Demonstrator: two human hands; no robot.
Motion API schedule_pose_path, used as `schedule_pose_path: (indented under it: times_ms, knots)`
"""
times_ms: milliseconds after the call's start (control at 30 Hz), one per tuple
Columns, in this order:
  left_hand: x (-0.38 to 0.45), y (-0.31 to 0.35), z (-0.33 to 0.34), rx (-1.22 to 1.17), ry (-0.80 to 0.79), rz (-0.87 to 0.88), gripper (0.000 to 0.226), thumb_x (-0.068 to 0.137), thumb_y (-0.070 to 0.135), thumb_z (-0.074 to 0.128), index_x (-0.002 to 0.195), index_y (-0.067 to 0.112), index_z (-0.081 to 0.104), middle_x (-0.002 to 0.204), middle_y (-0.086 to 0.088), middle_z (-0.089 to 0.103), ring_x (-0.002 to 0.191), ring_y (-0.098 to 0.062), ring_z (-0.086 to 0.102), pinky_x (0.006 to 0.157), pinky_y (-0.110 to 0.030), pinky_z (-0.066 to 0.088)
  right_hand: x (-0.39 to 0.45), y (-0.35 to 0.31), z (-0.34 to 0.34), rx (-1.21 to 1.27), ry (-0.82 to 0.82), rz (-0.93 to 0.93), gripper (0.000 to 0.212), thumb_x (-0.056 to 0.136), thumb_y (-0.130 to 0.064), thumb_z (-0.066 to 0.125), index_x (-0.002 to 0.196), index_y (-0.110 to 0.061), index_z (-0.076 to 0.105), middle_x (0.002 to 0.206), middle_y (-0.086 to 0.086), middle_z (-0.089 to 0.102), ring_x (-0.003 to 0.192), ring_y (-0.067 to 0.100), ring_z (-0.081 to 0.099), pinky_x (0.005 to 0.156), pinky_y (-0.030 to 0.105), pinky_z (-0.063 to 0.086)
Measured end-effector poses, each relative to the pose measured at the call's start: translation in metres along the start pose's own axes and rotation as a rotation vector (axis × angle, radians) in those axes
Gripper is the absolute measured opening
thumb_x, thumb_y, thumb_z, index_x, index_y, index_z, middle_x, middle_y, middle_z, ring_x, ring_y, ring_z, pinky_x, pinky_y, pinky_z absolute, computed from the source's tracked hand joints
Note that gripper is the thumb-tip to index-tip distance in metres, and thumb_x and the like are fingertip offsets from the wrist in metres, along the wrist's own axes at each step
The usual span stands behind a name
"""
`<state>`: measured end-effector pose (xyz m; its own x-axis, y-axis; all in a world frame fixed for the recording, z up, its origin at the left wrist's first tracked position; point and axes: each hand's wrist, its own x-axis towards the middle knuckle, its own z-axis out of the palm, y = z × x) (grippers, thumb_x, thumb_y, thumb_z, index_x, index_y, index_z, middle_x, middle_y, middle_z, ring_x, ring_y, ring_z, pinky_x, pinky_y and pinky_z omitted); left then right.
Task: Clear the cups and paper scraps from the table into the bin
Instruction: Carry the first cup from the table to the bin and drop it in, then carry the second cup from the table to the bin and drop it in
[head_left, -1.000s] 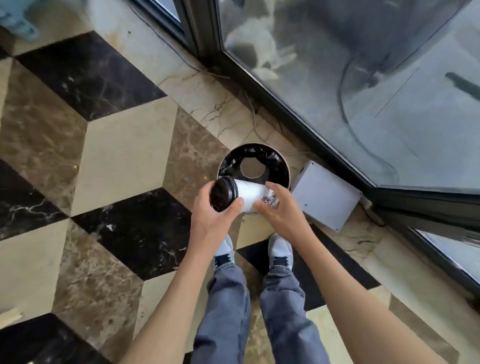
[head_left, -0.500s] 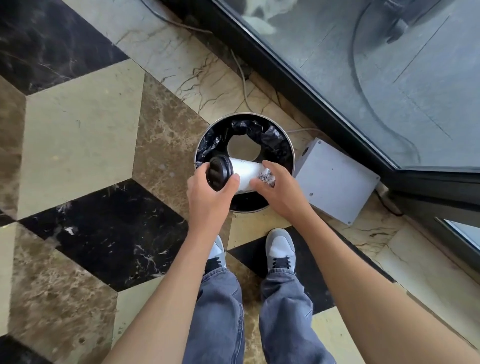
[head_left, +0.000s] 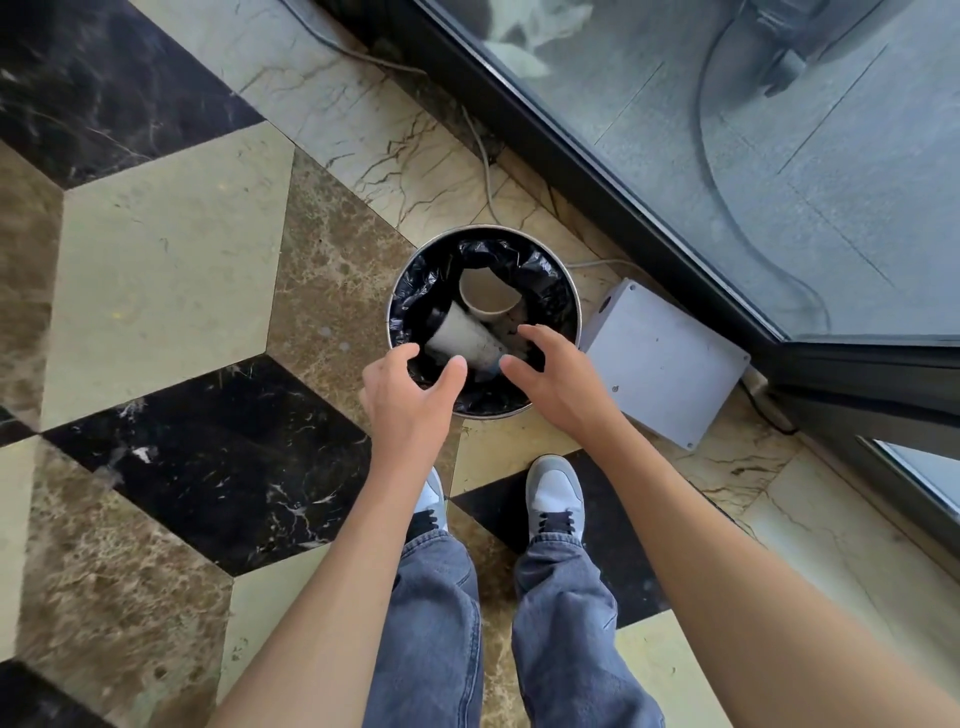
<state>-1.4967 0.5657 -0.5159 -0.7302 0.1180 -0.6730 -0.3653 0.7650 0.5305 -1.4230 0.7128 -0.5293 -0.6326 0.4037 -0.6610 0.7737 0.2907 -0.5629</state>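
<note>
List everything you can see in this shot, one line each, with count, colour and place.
bin: one, metal rim with a black liner, on the floor by the window frame.
lying cup: one, white, on its side inside the bin, near its front.
open cup: one, pale, mouth facing up, inside the bin behind the lying cup.
box: one, light grey, on the floor right of the bin.
cable: one, grey, along the floor behind the bin.
floor: black, brown and cream marble tiles.
left hand: open, over the bin's front rim.
right hand: open, over the bin's front right.
shoes: two, grey and white, below the bin.
</note>
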Motion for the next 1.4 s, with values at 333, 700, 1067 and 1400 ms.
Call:
schedule_pose_path:
  times_ms: [333,700,1067,1400]
  knots:
    - [-0.058,0.060,-0.086,-0.165,0.064,0.097,0.060,0.084,0.050,0.063,0.138,0.029,0.047,0.145,-0.002,0.041,0.137,-0.023,0.039,0.108,-0.049,0.042,-0.060,-0.097,-0.058,0.082,0.068,-0.107,0.056,0.094,-0.038,0.055,0.144,-0.017,0.043,0.145,0.004,0.051,0.134,0.019,0.046,0.102,0.030,0.038]
    - [-0.199,0.229,-0.312,-0.382,0.294,0.496,0.050,0.087,0.053,0.062,0.132,0.040,0.047,0.142,0.005,0.045,0.128,-0.012,0.045,0.104,-0.035,0.042,-0.214,-0.347,-0.193,0.226,0.203,-0.462,0.055,0.092,-0.042,0.060,0.141,-0.023,0.046,0.140,-0.008,0.053,0.129,0.009,0.049,0.106,0.031,0.041]
    - [-0.360,0.292,-0.509,-0.437,0.609,0.811,0.065,0.074,0.067,0.059,0.134,0.045,0.048,0.136,0.006,0.049,0.124,-0.008,0.046,0.100,-0.024,0.036,-0.396,-0.551,-0.272,0.262,0.173,-0.922,0.073,0.083,-0.051,0.058,0.149,-0.028,0.035,0.152,-0.007,0.040,0.131,0.000,0.040,0.112,0.034,0.036]
    - [-0.494,0.239,-0.580,-0.494,0.933,0.786,0.072,0.074,0.070,0.055,0.140,0.044,0.042,0.143,0.014,0.040,0.128,0.000,0.037,0.095,-0.015,0.029,-0.497,-0.616,-0.249,0.200,-0.051,-1.251,0.072,0.085,-0.049,0.058,0.149,-0.026,0.034,0.155,-0.010,0.035,0.140,0.002,0.033,0.117,0.044,0.034]
